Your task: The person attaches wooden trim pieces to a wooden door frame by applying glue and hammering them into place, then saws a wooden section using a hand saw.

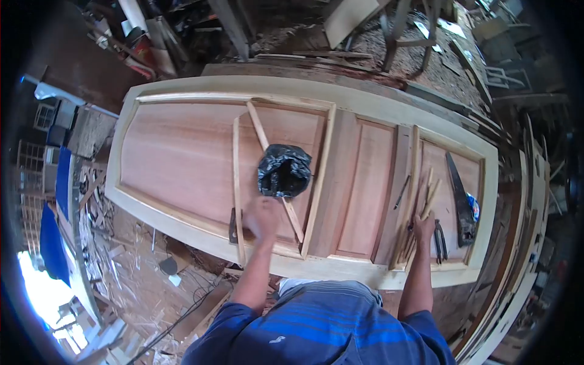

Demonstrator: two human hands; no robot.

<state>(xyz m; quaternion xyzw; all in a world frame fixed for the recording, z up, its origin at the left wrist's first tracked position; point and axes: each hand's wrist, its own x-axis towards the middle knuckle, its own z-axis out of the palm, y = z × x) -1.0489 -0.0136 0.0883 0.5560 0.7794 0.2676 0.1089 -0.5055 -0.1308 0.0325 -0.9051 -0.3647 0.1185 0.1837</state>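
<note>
A panelled wooden door (304,91) lies flat in front of me. My left hand (261,217), blurred by motion, is just below a crumpled black plastic bag (284,171); its fingers are not clear. Two loose wooden strips (237,164) lie on the large panel near that hand, one running under the bag. A dark tool (233,226) lies partly beneath one strip. At the right end, my right hand (424,226) is closed around several thin wooden strips (433,193). Beside it are pincers (440,242), a handsaw (460,201) and a dark pencil-like tool (401,191).
A small blue packet (473,207) sits by the saw on the door's right edge. Wood scraps and shavings (152,255) cover the floor at left, with a dark cable (176,319) across them. Long boards (514,286) stand at right, and timber (353,24) is piled behind.
</note>
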